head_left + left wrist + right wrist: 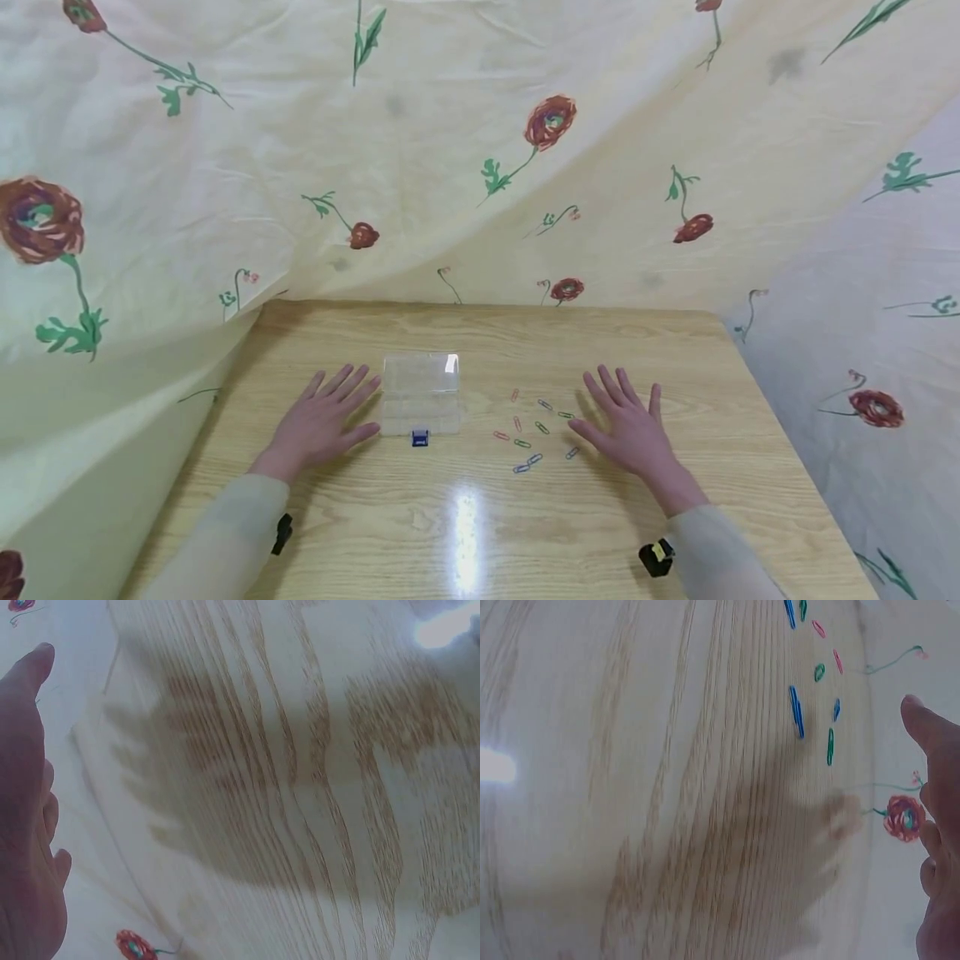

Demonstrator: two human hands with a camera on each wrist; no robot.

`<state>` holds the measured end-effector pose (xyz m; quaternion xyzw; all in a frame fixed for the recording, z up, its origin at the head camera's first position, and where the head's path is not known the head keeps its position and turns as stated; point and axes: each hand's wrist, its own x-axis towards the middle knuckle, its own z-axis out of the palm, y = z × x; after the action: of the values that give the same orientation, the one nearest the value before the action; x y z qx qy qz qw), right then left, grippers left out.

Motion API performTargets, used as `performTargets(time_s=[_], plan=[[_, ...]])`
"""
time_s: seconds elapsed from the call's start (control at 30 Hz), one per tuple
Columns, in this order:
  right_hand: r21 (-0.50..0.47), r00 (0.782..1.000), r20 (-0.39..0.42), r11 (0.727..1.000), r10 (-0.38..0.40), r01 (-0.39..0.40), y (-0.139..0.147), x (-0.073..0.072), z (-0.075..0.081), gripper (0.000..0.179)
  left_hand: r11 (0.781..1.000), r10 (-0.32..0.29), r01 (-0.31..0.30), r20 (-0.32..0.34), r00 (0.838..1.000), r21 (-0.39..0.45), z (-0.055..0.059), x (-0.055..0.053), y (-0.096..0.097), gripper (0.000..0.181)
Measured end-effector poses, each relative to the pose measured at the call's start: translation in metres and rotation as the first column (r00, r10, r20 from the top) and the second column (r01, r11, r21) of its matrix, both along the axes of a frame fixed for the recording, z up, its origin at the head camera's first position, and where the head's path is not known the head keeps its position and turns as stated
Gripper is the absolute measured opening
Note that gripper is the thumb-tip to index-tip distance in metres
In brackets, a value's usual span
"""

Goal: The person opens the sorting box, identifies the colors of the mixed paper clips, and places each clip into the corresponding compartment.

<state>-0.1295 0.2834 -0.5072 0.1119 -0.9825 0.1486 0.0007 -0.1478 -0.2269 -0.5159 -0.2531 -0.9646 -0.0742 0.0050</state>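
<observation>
My left hand (325, 419) is spread with straight fingers over the table, just left of a clear plastic box (420, 406). The box lies with its lid laid back, a blue latch (420, 438) at its near edge. To the right of it several small paper clips are scattered: pink ones (501, 435), green ones (542, 427) and blue ones (534, 459). My right hand (628, 431), fingers also spread, hovers beside the clips, its thumb close to a green one. Neither hand holds anything. The right wrist view shows the clips (796, 712) past the hand's shadow.
The wooden table (360, 517) carries a bright light reflection near its front. Floral cloth (420, 167) hangs behind the table and along both sides. A black wrist device (657, 558) sits by the right sleeve, another (282, 533) by the left.
</observation>
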Motion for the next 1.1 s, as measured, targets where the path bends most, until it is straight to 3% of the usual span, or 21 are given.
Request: performTargets(time_s=[0.43,0.83,1.1], plan=[[0.006,0.997,-0.034,0.997,0.071,-0.071,-0.027,-0.007,-0.003,0.088,0.999,-0.015,0.014,0.033,0.999,0.029,-0.012,-0.007,0.017,0.078],[0.029,0.993,-0.042,0.993,0.113,-0.112,-0.028,-0.011,-0.012,0.085,0.999,0.033,-0.035,0.06,0.998,0.031,-0.024,-0.007,0.028,0.079],[0.015,0.982,-0.044,0.983,0.183,-0.182,-0.03,-0.015,-0.016,0.084,0.996,0.067,-0.072,0.08,0.994,0.056,-0.028,-0.006,0.032,0.079]])
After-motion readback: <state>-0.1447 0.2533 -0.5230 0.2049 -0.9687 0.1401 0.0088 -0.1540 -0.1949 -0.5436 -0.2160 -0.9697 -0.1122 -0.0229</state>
